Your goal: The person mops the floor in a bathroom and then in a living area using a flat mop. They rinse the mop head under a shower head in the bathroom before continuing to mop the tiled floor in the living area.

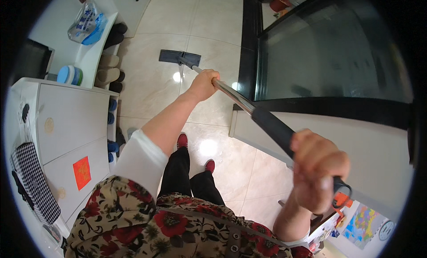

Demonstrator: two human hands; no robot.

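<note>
A flat mop runs diagonally across the view. Its dark rectangular head (171,56) lies on the tiled floor beyond my feet, joined to a metal pole (235,95). My left hand (205,84) is closed around the pole's lower part, not far above the mop head. At the pole's upper end, my right hand (318,169) grips the black handle sleeve (273,128), with a hanging loop (343,188) sticking out past the fist. My feet, in red shoes (182,141), stand on the floor beneath the pole.
Left stands a white shoe cabinet (73,114) with slippers (108,76) in its side shelves; a bottle of blue liquid (87,22) and a round tub (69,75) sit above. At right are a black-framed glass door (320,57) and a low white wall (320,128).
</note>
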